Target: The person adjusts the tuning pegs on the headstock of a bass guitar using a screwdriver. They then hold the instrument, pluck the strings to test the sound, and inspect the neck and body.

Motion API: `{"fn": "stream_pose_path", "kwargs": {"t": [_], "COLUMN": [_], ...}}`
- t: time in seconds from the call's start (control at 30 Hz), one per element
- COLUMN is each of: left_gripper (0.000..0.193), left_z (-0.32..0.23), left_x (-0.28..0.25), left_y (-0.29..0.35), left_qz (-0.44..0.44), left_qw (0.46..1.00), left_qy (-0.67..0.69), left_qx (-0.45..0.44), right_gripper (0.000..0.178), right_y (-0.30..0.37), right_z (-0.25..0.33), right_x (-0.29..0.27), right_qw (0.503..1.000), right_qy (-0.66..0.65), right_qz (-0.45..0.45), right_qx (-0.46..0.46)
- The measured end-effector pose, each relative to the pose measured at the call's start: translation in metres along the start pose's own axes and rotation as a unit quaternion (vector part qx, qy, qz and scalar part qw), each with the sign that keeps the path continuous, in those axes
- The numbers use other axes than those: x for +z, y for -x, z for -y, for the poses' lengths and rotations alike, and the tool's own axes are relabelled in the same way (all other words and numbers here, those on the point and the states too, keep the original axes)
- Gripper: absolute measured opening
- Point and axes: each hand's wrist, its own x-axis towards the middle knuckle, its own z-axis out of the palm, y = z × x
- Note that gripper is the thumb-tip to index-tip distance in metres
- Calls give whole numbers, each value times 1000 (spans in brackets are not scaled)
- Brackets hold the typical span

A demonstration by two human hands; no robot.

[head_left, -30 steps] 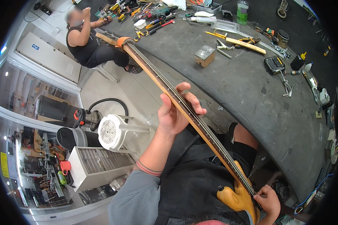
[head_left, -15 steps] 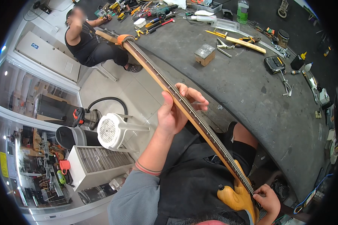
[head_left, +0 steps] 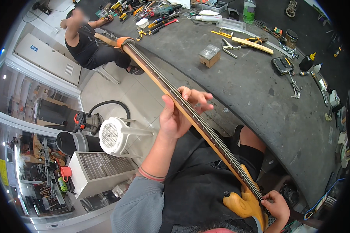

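An electric bass guitar lies slantwise across my lap, its headstock toward the far left and its yellow wooden body against my dark apron. Around the middle of the neck curls my left hand, thumb at the near edge. Its index finger touches the strings, while the other fingers stretch out past the far edge. Close to the body, my right hand has its fingers bent and drawn together at the strings; the fingertips are partly hidden. An orange-and-grey wrap circles the neck near the headstock.
A dark workbench curves along the right, bearing a small metal-topped block, locking pliers, a wooden strip and scattered tools. Left are a white stool, a vacuum cleaner and a seated person.
The view has shifted slightly. My left hand's outstretched fingers have moved a little; both hands stay at the same parts of the bass. The seated person's raised arm has moved.
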Motion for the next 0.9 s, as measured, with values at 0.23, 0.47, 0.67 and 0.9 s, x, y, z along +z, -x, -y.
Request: {"fn": "stream_pose_path", "kwargs": {"t": [0.23, 0.47, 0.67, 0.9], "left_gripper": [51, 51, 52, 51], "left_z": [8, 7, 7, 10], "left_x": [-29, -32, -34, -25], "left_y": [-2, -2, -2, -2], "left_qz": [147, 147, 139, 123], "left_qw": [976, 977, 978, 982], "left_qy": [163, 153, 151, 143], "left_qx": [-19, -21, -28, -9], "right_gripper": [21, 21, 20, 24], "right_y": [-1, -1, 3, -2], "right_z": [2, -8, 4, -9], "right_x": [-5, 11, -4, -6], "right_qw": [997, 978, 999, 998], "right_qy": [47, -161, -13, 21], "right_qz": [19, -127, 6, 16], "right_qx": [50, 41, 39, 52]}}
